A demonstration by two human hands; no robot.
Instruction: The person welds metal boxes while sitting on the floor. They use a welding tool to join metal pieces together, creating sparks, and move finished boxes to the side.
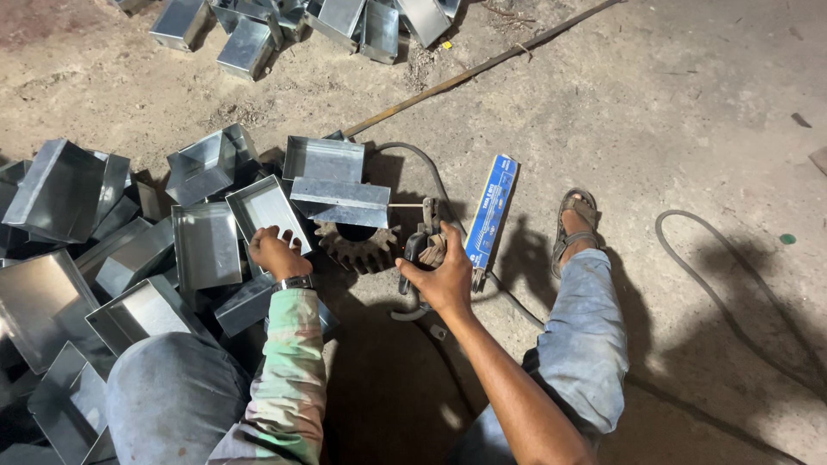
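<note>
My left grip (276, 251), wrist bent and sleeve in faded green-pink cloth with a metal wristwatch (295, 282), closes its fingers over the near rim of a shallow rectangular sheet-metal tray (267, 207), dull grey and smooth, lying among a heap of like trays (103, 250) on the dusty concrete floor (672, 112). My right grip (444, 275), forearm bare and extended, wraps around the handle of a welding electrode holder (422, 245), fingers curled shut on it. Just beyond sits a rusty toothed gear (357, 245), carrying two folded tray pieces (332, 181). Beside the holder lies a long blue carton (491, 211). Grey hose (732, 293) curves further right; more trays (293, 26) lie at the far edge.
</note>
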